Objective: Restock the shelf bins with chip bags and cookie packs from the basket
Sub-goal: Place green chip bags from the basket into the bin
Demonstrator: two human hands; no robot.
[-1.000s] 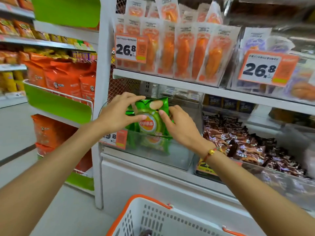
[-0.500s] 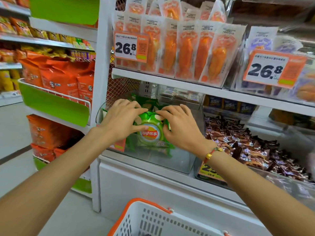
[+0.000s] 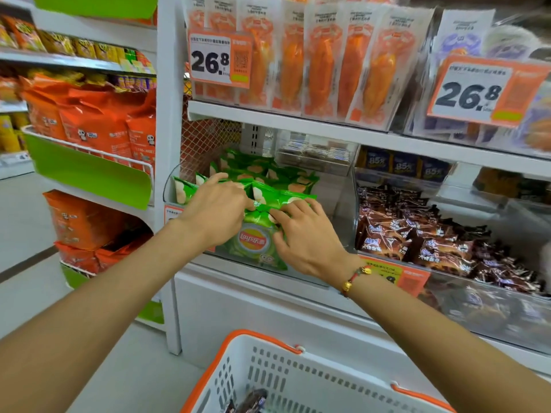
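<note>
Fingers (image 3: 280, 216) of my right hand (image 3: 307, 236) and left hand (image 3: 214, 210) pinch the green chip bag (image 3: 253, 242) at its top seam, standing it in the clear shelf bin (image 3: 343, 204); I judge it light, soft, crushable.

A clear bin (image 3: 337, 222) sits on the lower shelf, left of a second bin (image 3: 492, 296) filled with dark snack packs (image 3: 417, 236). Chip bags (image 3: 268, 180) fill the left bin – one front bag (image 3: 253, 245) stands against its near wall, with the left hand (image 3: 214, 213) and right hand (image 3: 307, 236) on its top edge, side by side. Above, on the upper shelf (image 3: 298, 122), stand rows of packets (image 3: 322, 64). Nearest, below the hands, lies the basket (image 3: 298, 380) – a dark pack (image 3: 250, 402) inside.
</note>
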